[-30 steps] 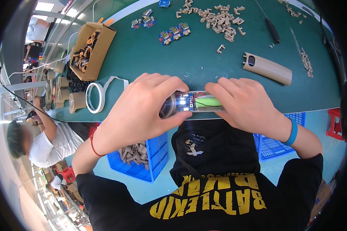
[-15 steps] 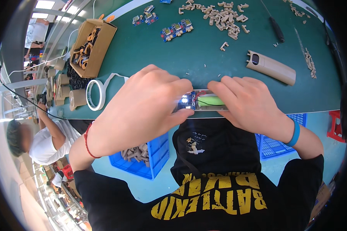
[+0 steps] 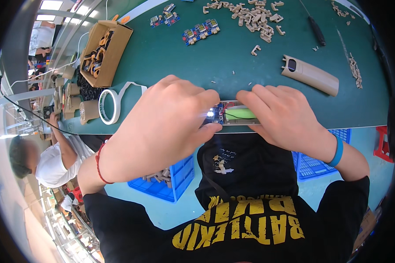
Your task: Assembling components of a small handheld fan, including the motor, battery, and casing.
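An open beige casing [image 3: 231, 124] lies level between my hands at the table's near edge. Inside it are a bright green cylindrical battery [image 3: 239, 114] with thin red and black wires, and a small blue circuit board [image 3: 212, 115] with a glowing white light. My left hand [image 3: 169, 111] pinches the board end of the casing, thumb on the near side and fingers on the far side. At the battery end my right hand [image 3: 281, 111] grips in the same way, covering that end. A closed-looking beige shell [image 3: 311, 76] rests on the table beyond my right hand.
On the green table [image 3: 171, 61] lie circuit boards [image 3: 200, 32], a pile of beige clips [image 3: 256, 19], a screwdriver [image 3: 317, 31] and a few screws. A tape roll [image 3: 109, 106] and cardboard box [image 3: 106, 55] stand left. Below are blue crates [image 3: 183, 177]; a co-worker [image 3: 59, 160] sits left.
Both hands keep their hold on the casing, almost unmoved. The glow from the board looks smaller. At left, the co-worker's arm has shifted slightly.
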Demonstrator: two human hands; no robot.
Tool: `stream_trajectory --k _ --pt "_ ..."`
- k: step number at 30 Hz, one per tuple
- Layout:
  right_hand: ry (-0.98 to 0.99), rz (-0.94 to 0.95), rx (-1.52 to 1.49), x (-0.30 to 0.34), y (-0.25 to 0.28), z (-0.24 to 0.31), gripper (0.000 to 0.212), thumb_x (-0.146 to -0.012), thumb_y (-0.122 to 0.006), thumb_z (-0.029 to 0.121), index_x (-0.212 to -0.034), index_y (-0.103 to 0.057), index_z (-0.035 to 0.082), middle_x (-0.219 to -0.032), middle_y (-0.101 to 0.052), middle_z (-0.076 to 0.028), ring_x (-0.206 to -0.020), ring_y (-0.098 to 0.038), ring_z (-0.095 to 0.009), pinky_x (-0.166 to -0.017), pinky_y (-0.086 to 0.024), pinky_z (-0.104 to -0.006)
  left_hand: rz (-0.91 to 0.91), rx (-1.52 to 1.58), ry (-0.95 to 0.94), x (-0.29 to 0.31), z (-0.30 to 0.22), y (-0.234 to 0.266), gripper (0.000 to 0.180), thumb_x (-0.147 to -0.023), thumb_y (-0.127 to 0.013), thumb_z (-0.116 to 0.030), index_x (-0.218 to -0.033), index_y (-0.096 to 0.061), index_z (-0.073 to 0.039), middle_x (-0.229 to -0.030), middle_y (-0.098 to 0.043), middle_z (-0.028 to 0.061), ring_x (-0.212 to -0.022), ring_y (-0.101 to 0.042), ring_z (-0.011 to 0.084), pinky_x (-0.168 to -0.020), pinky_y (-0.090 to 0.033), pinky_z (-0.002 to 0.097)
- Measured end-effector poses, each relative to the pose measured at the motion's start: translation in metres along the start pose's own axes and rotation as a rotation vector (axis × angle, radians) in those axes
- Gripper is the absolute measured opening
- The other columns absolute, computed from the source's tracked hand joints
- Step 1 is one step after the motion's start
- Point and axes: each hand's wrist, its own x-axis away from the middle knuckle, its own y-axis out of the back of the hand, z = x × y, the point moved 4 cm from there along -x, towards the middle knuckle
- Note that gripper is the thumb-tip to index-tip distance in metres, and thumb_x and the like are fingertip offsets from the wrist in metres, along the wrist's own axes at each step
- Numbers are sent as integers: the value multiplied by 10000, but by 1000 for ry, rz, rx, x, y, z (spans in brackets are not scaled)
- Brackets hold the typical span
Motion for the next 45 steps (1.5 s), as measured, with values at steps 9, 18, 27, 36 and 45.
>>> stream_trajectory --k 9,18,27,36,45 --pt "3 -13 -16 -1 1 0 583 -575 -802 117 -1093 -538 66 -862 -539 -77 -767 -602 -256 -645 -469 -358 44 20 -2 -2 7 -1 337 -690 -803 -149 -980 -676 -33 -808 -666 126 -818 -627 327 -682 -491 399" --pt "5 -17 -20 -1 1 -1 585 -570 -801 106 -1091 -537 64 -865 -539 -78 -758 -597 -260 -633 -463 -362 66 -47 49 -3 -3 -1 328 -684 -805 -147 -966 -682 -33 -777 -655 126 -794 -616 330 -680 -480 407" --pt "13 -33 -30 -1 0 1 595 -552 -805 81 -1088 -547 64 -854 -547 -80 -744 -594 -275 -628 -456 -372 -6 31 152 1 1 -8 321 -650 -824 -132 -931 -692 -50 -747 -650 126 -760 -611 327 -701 -472 410" --pt "20 -30 -25 -2 5 -2 610 -550 -797 69 -1110 -557 61 -845 -550 -85 -712 -577 -284 -608 -442 -380 -154 149 150 5 2 -18 374 -674 -812 -117 -972 -592 -69 -767 -616 110 -808 -591 354 -760 -454 415" --pt "-3 -31 -15 -5 4 2 569 -588 -779 140 -1109 -555 94 -813 -516 -50 -708 -588 -239 -610 -458 -348 -248 274 53 19 14 -26 381 -697 -780 -104 -1017 -584 -42 -979 -599 114 -914 -547 333 -797 -431 393"
